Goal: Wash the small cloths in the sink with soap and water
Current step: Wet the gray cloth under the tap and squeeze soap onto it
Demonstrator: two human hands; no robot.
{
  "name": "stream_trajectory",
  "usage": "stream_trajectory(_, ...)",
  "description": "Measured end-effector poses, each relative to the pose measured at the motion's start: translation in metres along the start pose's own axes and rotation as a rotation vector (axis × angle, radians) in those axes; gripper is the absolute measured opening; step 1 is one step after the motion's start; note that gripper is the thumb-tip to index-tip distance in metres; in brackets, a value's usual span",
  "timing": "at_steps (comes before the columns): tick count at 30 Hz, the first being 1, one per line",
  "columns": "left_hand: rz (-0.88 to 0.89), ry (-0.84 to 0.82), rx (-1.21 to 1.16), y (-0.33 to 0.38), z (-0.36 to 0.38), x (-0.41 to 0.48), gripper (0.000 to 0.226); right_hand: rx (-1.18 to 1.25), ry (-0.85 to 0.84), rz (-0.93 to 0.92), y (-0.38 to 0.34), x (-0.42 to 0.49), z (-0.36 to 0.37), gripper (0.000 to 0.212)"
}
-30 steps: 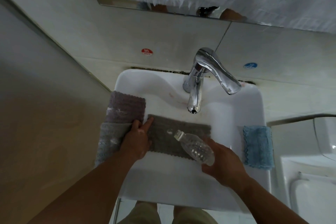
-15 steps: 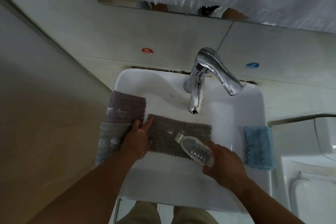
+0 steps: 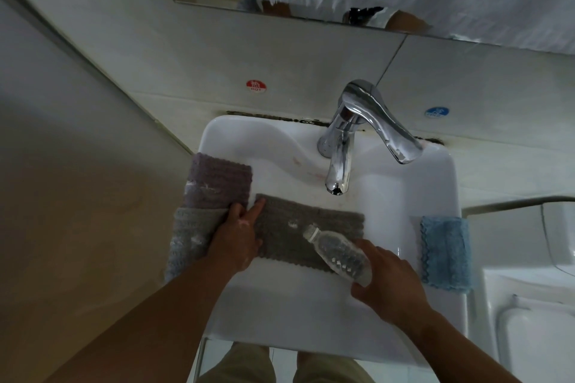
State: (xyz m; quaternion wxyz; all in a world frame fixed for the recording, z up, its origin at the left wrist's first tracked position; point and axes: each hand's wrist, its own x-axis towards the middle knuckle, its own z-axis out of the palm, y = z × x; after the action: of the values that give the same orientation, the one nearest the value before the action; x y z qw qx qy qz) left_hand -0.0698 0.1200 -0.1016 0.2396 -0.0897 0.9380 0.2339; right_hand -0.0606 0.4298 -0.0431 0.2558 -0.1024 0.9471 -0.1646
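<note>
White sink [image 3: 404, 196] held a grey cloth [image 3: 295, 227] spread flat under the tap [image 3: 342, 149]. With fingers straight, the left hand [image 3: 236, 239] pressed its 9 o'clock end. The right hand [image 3: 389, 286] gripped a clear plastic bottle [image 3: 339, 253], neck pointing to 10 o'clock over the cloth. One blue cloth [image 3: 445, 252] lay on the 3 o'clock rim.

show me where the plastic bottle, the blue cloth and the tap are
plastic bottle [image 3: 337, 253]: head view, middle of its clear ribbed body
blue cloth [image 3: 445, 253]: head view, centre of its fluffy top face
tap [image 3: 339, 162]: head view, midway down the chrome spout
</note>
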Motion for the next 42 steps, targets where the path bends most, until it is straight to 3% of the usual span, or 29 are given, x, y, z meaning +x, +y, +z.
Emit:
stream_trajectory(10, -0.004, 0.000, 0.000, 0.001, -0.001, -0.001, 0.092, 0.453, 0.187, -0.051, 0.004, 0.004, -0.021, 0.082)
stream_trajectory(16, 0.006, 0.000, 0.009, 0.001, -0.001, -0.001, 0.091, 0.638, 0.475, 0.115, -0.001, 0.037, -0.041, 0.063)
stream_trajectory(22, -0.010, -0.016, -0.096, 0.007, -0.005, -0.003, 0.079, 0.839, 0.680, 0.269, 0.014, 0.073, -0.042, 0.067)
stream_trajectory(26, 0.024, -0.012, 0.082, 0.004, -0.005, -0.003, 0.089, 0.828, 0.703, 0.270, 0.015, 0.079, -0.041, 0.070)
stream_trajectory(34, 0.002, -0.009, 0.048, 0.001, -0.003, -0.002, 0.091, 0.877, 0.681, 0.319, 0.010, 0.071, -0.036, 0.078)
stream_trajectory(38, -0.022, 0.021, 0.034, 0.006, -0.003, -0.003, 0.076, 0.802, 0.628, 0.407, 0.001, 0.045, -0.018, 0.061)
stream_trajectory(42, 0.007, 0.182, 0.025, 0.010, 0.001, -0.005, 0.062, 0.513, 0.419, 0.245, -0.004, 0.024, 0.018, 0.045)
